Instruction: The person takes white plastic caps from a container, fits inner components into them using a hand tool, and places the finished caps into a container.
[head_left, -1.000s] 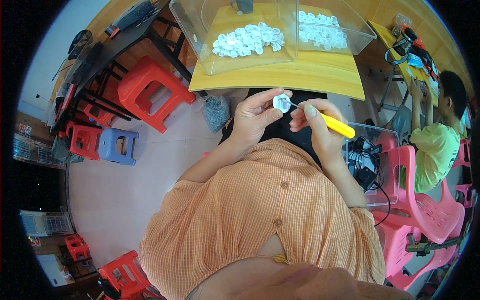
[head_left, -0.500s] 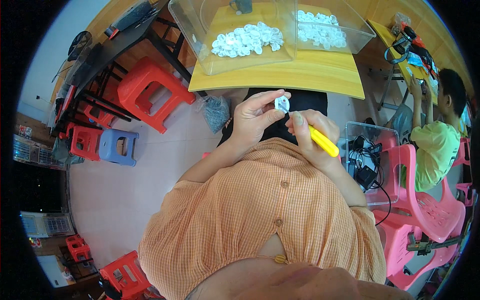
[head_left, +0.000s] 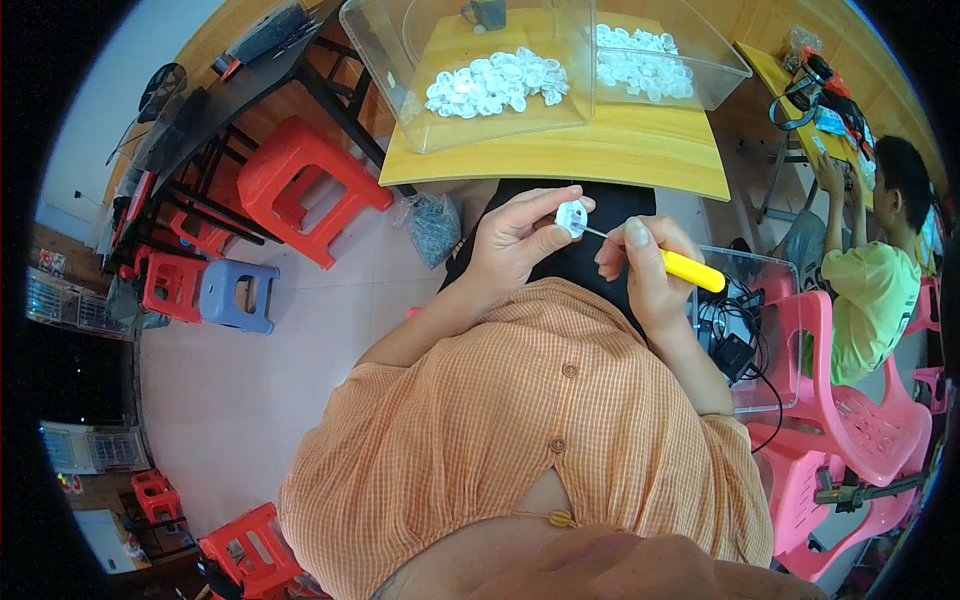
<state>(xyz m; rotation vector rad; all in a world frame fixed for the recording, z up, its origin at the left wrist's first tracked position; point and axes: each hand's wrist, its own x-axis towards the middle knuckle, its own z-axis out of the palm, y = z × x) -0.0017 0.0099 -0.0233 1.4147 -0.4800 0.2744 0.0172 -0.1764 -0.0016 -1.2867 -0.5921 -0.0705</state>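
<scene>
Between the thumb and fingers of my left hand [head_left: 515, 237] is a small white round plastic piece [head_left: 572, 218] with dark holes in its face. My right hand [head_left: 655, 265] grips a screwdriver [head_left: 692, 270] by its yellow handle. The thin metal shaft points left, and its tip meets or nearly meets the lower right of the white piece; exact contact is too small to tell. Both hands are above my lap, in front of the table edge.
A yellow table [head_left: 660, 145] holds two clear bins [head_left: 470, 135] with piles of white pieces [head_left: 500, 82]. A clear box of black cables [head_left: 735, 350] stands at right by pink chairs [head_left: 870, 430]. Red stools [head_left: 310, 185] are at left. A person in green [head_left: 865, 300] sits at far right.
My right hand and the screwdriver have moved right, showing more of the shaft. The white piece has shifted slightly right and down and is tilted differently.
</scene>
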